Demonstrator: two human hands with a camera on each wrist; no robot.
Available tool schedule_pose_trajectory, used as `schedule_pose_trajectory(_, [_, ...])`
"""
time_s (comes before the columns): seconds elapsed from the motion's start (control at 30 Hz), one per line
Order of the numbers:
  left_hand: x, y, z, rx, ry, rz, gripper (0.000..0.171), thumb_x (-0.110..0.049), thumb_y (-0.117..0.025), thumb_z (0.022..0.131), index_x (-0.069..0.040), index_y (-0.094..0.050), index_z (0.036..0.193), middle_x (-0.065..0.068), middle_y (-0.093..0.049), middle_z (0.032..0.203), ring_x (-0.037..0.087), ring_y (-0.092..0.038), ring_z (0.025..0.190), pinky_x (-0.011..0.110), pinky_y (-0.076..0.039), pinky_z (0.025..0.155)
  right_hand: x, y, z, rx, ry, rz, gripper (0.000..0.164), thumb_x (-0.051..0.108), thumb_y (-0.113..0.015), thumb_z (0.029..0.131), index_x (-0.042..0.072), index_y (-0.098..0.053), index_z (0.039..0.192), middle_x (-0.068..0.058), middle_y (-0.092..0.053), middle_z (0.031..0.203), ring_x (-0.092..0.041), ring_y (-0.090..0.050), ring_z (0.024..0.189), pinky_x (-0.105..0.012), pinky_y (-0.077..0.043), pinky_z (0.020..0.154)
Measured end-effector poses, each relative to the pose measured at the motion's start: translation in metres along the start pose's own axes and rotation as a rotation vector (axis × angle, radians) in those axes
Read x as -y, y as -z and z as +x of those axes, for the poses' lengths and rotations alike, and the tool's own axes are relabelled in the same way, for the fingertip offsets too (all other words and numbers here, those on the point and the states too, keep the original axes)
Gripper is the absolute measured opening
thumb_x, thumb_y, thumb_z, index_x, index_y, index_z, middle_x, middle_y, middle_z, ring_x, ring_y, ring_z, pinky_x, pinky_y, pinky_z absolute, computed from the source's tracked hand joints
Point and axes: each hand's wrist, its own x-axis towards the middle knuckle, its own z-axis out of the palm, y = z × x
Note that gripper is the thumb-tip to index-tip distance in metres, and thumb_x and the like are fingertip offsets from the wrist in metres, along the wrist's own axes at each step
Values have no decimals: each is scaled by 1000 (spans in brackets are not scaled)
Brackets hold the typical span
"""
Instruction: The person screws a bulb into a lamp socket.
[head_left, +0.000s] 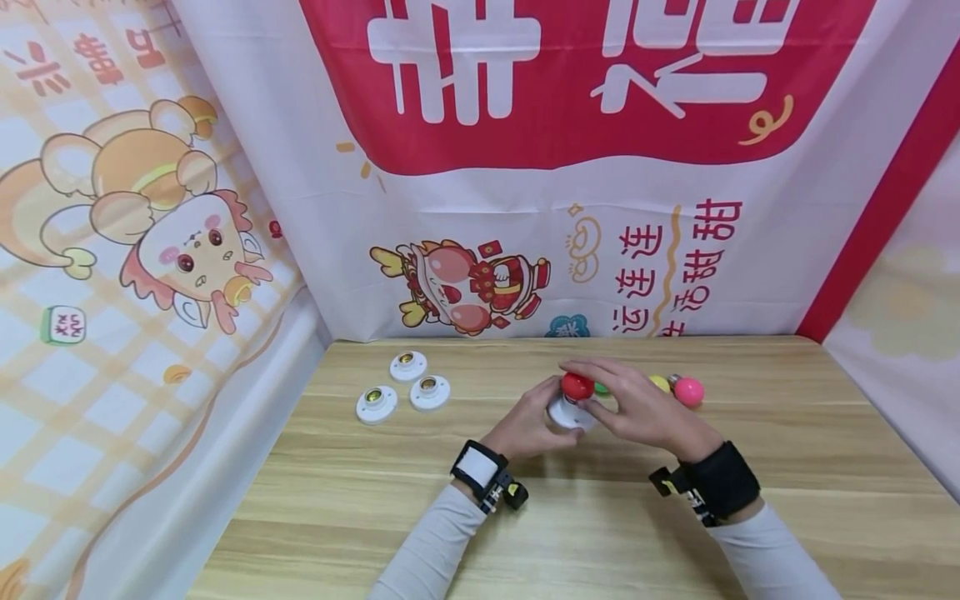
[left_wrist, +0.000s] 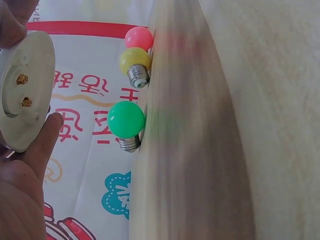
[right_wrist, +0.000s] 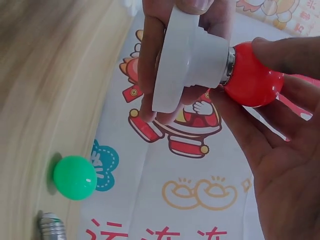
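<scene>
Above the table, my left hand [head_left: 531, 425] grips a white round lamp holder [right_wrist: 192, 62] by its edges, and its flat underside with two brass screws faces the left wrist camera. A red bulb [right_wrist: 252, 75] sits in the holder's socket, with a thin strip of its metal base showing at the rim. My right hand [head_left: 648, 410] pinches the red globe between thumb and fingers. Just behind the hands a green bulb [left_wrist: 126, 120] lies on the table, mostly hidden in the head view.
Three white lamp holders [head_left: 430, 392] stand on the left of the wooden table [head_left: 360, 517]. A yellow bulb [head_left: 660, 383] and a pink bulb [head_left: 688, 392] lie to the right of the hands. A printed cloth [head_left: 465, 200] hangs behind the table.
</scene>
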Motion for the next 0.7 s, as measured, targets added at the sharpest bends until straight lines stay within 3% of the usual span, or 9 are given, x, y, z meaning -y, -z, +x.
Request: schedule_pose_trajectory(0.7, [4,1,-1,-23,-24,50,81,-17,-88,89,-14,-46,158,6,-59,152,17,-59,139,27,-50,117,-1,-7,-3,-70,5,-87,55,7,-85,88,3,-67,139,-18,-70,139,-35,-71,126,-47,-62,100])
